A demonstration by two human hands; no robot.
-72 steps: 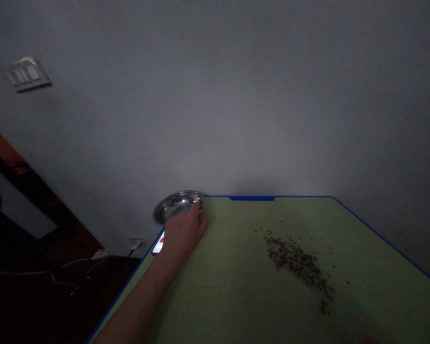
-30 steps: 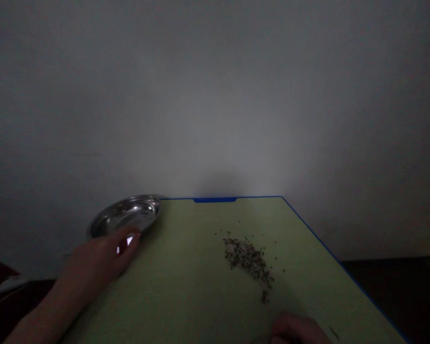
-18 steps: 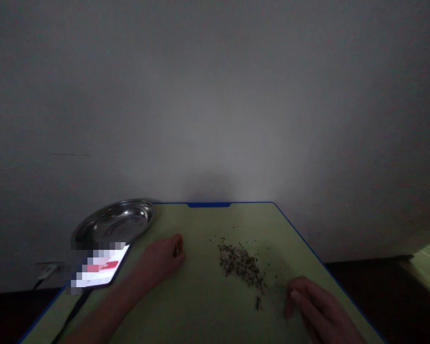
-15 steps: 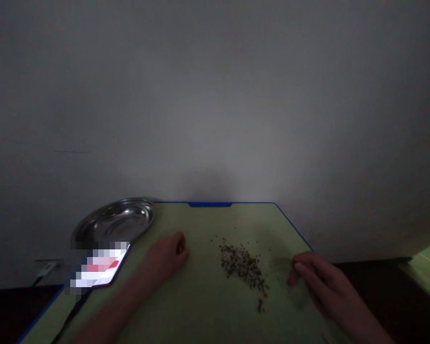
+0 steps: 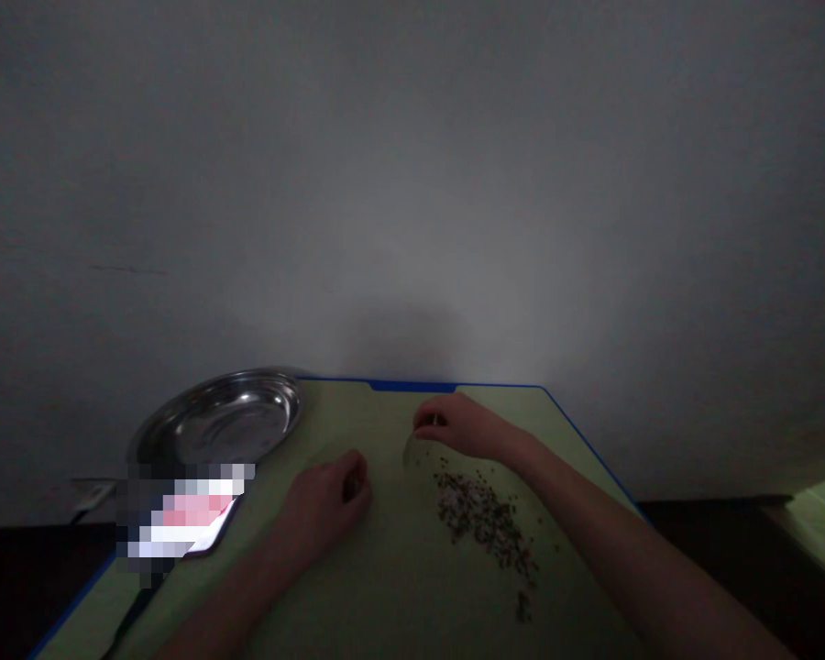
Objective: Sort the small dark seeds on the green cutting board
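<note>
A loose heap of small dark and pale grains (image 5: 481, 513), perhaps seeds, lies spread on the pale green tabletop. Just beyond its far end is my right hand (image 5: 454, 423), fingers and thumb pinched together. A faint, see-through thin piece (image 5: 411, 451) shows below those fingertips; its exact kind is unclear in the dim light. To the left of the grains my left hand (image 5: 330, 493) rests on the table with its fingers curled in, and nothing shows in its dark hollow.
A shiny steel basin (image 5: 226, 417) stands at the table's back left. In front of it a lit phone (image 5: 203, 536), its screen pixelated, has a dark cable or strap (image 5: 134, 619) running toward me. Blue edging (image 5: 584, 440) borders the folding table (image 5: 385, 587). A grey wall (image 5: 412, 229) rises behind.
My right hand has swung from the right of the grains to their far left end. The left hand stays curled in place. The view has shifted slightly.
</note>
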